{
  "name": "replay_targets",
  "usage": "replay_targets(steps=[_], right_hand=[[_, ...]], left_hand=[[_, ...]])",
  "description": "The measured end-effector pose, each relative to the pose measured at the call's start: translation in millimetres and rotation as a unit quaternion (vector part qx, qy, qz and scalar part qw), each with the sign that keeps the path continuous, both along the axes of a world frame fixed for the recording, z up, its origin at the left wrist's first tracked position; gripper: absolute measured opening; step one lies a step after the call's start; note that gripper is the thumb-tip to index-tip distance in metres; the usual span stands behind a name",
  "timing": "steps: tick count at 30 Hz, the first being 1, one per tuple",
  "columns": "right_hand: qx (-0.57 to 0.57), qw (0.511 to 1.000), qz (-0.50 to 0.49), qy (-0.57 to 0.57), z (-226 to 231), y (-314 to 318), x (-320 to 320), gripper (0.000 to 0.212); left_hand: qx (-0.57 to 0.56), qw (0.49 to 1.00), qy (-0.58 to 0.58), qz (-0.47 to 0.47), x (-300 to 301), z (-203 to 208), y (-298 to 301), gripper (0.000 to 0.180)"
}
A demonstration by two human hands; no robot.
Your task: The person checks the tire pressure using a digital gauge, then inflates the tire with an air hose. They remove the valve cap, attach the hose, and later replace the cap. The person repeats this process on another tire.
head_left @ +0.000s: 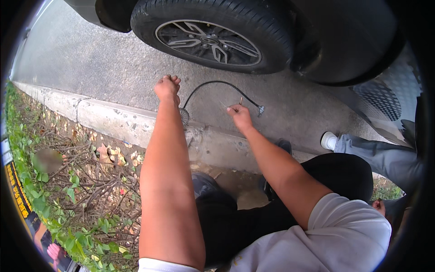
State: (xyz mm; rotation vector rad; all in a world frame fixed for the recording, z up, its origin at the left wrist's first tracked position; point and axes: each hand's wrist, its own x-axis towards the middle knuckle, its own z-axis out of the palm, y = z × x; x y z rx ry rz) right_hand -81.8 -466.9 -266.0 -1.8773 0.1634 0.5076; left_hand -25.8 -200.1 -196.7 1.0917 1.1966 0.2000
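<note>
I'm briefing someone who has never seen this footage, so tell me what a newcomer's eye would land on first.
Probably the big dark car wheel with its spoked rim, at top centre. Next come the left hand and right hand, both bare, in the middle below the wheel. Near them, a black hose arcs over to a metal fitting right of the right hand.

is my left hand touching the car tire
Apart. The head view shows a strip of grey pavement between the curled fingers of the left hand and the lower edge of the car tire.
</note>
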Motion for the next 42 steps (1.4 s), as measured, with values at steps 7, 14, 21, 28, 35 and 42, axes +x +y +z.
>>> replay_targets(steps=[7, 14, 21, 28, 35, 42], right_hand=[[0.068, 0.968, -0.084, 0.228, 10, 5, 5, 0.018], [0.037, 0.918, -0.042, 0.392, 159, -4, -22, 0.021], [0.147, 0.797, 0.015, 0.585, 429, -49, -49, 0.022], [0.126, 0.774, 0.176, 0.595, 660, -11, -175, 0.021], [0.095, 0.68, 0.433, 0.584, 762, 28, -351, 0.027], [-0.037, 0.498, 0.655, 0.567, 814, 82, -587, 0.016]], left_hand=[[0.043, 0.971, 0.066, -0.227, -10, -7, -17, 0.029], [0.213, 0.704, 0.091, -0.672, -81, 78, -140, 0.035], [0.132, 0.88, -0.078, -0.449, -202, 344, -184, 0.032], [0.062, 0.976, 0.011, -0.206, -368, 606, -206, 0.052], [0.097, 0.984, 0.048, 0.138, -557, 729, -261, 0.041], [0.108, 0.88, -0.093, 0.454, -755, 748, -296, 0.027]])
